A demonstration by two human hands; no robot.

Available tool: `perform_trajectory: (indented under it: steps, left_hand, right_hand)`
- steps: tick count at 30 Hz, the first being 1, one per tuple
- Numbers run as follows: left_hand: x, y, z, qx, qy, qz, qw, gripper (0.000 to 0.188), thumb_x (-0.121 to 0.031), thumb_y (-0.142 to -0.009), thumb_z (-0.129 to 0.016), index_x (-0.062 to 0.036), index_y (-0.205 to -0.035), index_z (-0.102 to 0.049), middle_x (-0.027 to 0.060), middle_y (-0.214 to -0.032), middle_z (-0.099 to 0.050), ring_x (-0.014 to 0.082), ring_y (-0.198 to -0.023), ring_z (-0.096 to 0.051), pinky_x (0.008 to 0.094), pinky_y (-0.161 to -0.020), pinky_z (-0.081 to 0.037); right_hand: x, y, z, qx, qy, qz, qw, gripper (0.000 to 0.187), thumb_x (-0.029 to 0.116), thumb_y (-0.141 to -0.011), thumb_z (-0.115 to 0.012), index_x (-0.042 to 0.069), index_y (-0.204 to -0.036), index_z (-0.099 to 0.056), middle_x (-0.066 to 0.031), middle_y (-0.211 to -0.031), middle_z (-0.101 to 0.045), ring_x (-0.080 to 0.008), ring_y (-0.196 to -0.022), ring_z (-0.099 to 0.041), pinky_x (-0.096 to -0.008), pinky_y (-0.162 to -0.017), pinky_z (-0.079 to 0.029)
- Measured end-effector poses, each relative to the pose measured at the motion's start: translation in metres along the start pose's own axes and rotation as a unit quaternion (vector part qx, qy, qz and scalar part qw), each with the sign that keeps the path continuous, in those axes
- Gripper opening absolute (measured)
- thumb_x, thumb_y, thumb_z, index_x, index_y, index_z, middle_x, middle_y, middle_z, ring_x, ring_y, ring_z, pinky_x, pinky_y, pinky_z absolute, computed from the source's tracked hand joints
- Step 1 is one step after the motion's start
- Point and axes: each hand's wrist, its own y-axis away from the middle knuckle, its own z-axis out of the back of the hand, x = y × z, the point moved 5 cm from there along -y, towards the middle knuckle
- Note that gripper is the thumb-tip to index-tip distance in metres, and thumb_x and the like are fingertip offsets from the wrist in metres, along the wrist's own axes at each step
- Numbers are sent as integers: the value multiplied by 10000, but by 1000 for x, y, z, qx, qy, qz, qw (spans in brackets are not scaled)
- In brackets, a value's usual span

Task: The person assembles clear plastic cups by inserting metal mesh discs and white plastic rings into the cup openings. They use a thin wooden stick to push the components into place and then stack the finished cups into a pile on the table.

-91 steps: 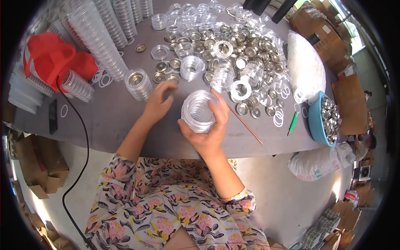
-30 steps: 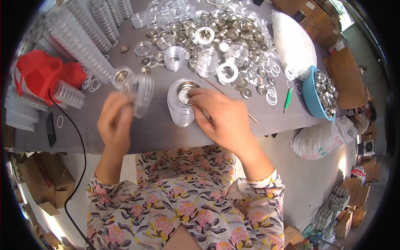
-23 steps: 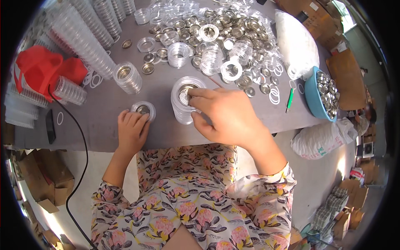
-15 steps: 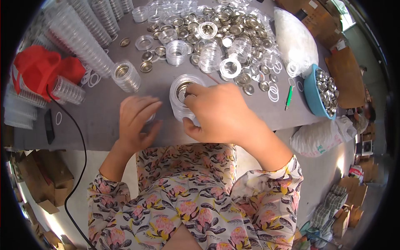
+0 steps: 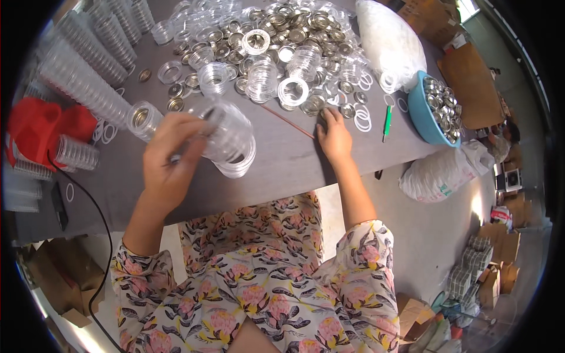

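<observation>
Clear round plastic containers (image 5: pixel 226 129), smeared by motion, are tilted over a short stack of clear rings (image 5: pixel 238 167) at the table's middle. My left hand (image 5: pixel 165 167) is closed on their left side, thumb and fingers pinching the edge. To the right, my right hand (image 5: pixel 335 138) reaches to the near edge of a heap of silver metal caps (image 5: pixel 294 29). Its fingertips are closed on a metal cap (image 5: pixel 323 112), partly hidden by them. A plastic cup with a metal cap inside (image 5: pixel 143 119) stands left of my left hand.
Tall stacks of clear plastic containers (image 5: pixel 82 76) and a red cloth bag (image 5: pixel 41 126) occupy the left. A thin reddish stick (image 5: pixel 288 122), green-handled tool (image 5: pixel 387 122), blue basin of caps (image 5: pixel 421 112) and white plastic bag (image 5: pixel 391 44) lie toward the right. A black cable (image 5: pixel 97 203) crosses the left side.
My right hand has left the middle stack and gone right to the metal caps. My left hand, beside the stack before, now grips the clear containers and tilts them. The whole view has shifted.
</observation>
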Motion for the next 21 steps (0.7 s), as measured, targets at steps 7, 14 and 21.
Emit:
perform_trajectory:
  steps: [7, 14, 21]
  left_hand:
    - [74, 83, 36, -281, 292, 155, 901, 217, -77, -927, -446, 64, -1056, -550, 100, -1042, -578, 144, -952, -541, 296, -866, -416]
    - [84, 106, 23, -306, 411, 274, 814, 191, -78, -919, -473, 40, -1033, -570, 80, -997, -587, 142, -931, -543, 287, -845, -418]
    - [65, 104, 28, -205, -37, 134, 969, 158, -19, -895, -446, 30, -943, -589, 31, -912, -566, 115, -871, -510, 246, -792, -391]
  right_hand:
    - [-14, -18, -1, -52, 37, -14, 998, 366, 194, -769, -636, 123, -1116, -540, -130, -1178, -502, -352, -897, -593, -432, -719, -492]
    - [-25, -26, -11, -18, 85, -15, 996, 369, 232, -804, -611, 108, -1140, -521, -138, -1198, -494, -341, -888, -605, -430, -723, -500]
    - [-19, -26, -3, -18, 83, 6, 996, 342, 269, -819, -595, 97, -1112, -552, -138, -1150, -526, -328, -882, -605, -415, -710, -497]
